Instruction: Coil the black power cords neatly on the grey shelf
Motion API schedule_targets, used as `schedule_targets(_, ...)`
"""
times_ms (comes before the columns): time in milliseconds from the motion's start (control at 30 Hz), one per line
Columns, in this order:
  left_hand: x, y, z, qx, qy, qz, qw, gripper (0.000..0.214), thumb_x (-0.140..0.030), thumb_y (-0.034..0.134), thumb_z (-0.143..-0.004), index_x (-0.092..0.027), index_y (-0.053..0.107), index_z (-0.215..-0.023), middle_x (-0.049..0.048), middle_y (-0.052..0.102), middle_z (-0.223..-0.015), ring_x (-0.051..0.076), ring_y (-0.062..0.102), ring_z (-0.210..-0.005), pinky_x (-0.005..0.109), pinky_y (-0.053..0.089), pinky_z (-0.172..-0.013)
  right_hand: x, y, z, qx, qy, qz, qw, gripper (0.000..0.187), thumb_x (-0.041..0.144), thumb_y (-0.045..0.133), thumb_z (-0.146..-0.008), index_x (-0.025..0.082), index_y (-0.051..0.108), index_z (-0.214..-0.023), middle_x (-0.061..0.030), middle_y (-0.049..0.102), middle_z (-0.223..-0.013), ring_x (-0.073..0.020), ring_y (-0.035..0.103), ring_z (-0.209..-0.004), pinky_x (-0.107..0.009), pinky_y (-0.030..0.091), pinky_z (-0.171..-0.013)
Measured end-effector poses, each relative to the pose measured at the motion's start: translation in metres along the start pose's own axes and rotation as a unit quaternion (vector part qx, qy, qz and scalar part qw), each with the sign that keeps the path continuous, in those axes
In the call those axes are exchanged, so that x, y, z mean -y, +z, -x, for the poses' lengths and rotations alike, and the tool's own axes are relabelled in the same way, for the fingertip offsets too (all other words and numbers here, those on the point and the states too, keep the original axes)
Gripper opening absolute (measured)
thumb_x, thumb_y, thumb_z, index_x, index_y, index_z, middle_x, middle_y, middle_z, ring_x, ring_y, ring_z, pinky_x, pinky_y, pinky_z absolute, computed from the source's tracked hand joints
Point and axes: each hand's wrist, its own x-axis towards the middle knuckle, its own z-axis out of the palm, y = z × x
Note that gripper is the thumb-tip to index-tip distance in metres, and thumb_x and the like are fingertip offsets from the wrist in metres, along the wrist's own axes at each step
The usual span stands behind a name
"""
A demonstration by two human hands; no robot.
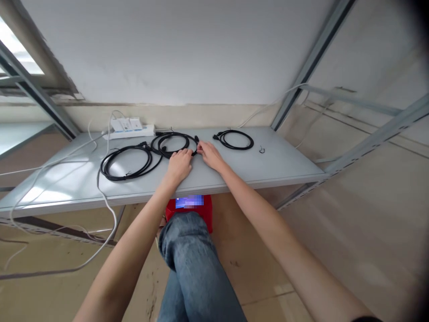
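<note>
A coiled black cable (177,134) lies in the middle of the shelf, with both of my hands at its near right side. My left hand (180,164) rests over the near edge of the coil, fingers curled onto the cable. Just right of it, my right hand (209,154) pinches the coil's right side between thumb and fingers; a small tie there, if any, is hidden. Another black cable coil (115,177) lies to the left, close against the middle one. A smaller black cable coil (239,147) sits apart on the right.
A short bent black tie (262,150) lies right of the small coil. Behind the coils stands a white power strip (134,132) with several adapters. White cords (112,210) hang over the left front edge of the grey shelf (281,165). Metal posts (311,58) flank the shelf. Below is a red object (208,214).
</note>
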Motion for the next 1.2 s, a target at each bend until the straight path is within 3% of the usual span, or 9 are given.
schedule_targets(300, -0.0008, -0.0037, -0.0001, 0.010, -0.019, 0.010, 1.000, 0.040, -0.016, 0.039, -0.107, -0.018, 0.062, -0.139, 0.0156, 0.071, -0.132, 0.031, 0.066, -0.125, 0.043, 0.045, -0.104, 0.0028, -0.0039, 0.0007, -0.003, -0.006, -0.027, 1.000, 0.016, 0.013, 0.054, -0.104, 0.022, 0.066, -0.108, -0.0061, 0.071, -0.099, -0.0245, 0.061, -0.101, -0.035, 0.048, -0.092)
schedule_targets(433, -0.0015, -0.0050, 0.0008, 0.017, -0.022, 0.019, 0.999, 0.039, -0.016, 0.039, -0.107, -0.019, 0.063, -0.137, 0.0155, 0.072, -0.132, 0.030, 0.066, -0.126, 0.043, 0.044, -0.104, 0.0068, -0.0070, 0.0013, -0.002, 0.010, -0.012, 1.000, 0.010, 0.023, 0.058, -0.108, 0.022, 0.068, -0.105, -0.0070, 0.072, -0.099, -0.0249, 0.061, -0.102, -0.035, 0.046, -0.093)
schedule_targets(700, 0.0007, -0.0021, -0.0006, 0.014, -0.024, 0.029, 0.999, 0.041, -0.016, 0.040, -0.106, -0.019, 0.063, -0.139, 0.0157, 0.072, -0.133, 0.031, 0.066, -0.125, 0.044, 0.044, -0.105, 0.0075, -0.0065, -0.0005, -0.009, 0.036, 0.022, 0.999, 0.036, 0.044, 0.053, -0.114, 0.019, 0.070, -0.093, -0.0088, 0.071, -0.093, -0.0252, 0.060, -0.097, -0.034, 0.042, -0.089)
schedule_targets(1200, 0.0013, -0.0026, -0.0014, 0.014, -0.031, 0.026, 0.999, 0.041, -0.019, 0.040, -0.106, -0.020, 0.063, -0.140, 0.0139, 0.072, -0.134, 0.030, 0.067, -0.124, 0.043, 0.045, -0.104, 0.0007, -0.0015, -0.0017, -0.018, 0.044, 0.041, 0.998, 0.046, 0.050, 0.052, -0.113, 0.019, 0.071, -0.085, -0.0083, 0.071, -0.088, -0.0241, 0.058, -0.092, -0.034, 0.042, -0.087)
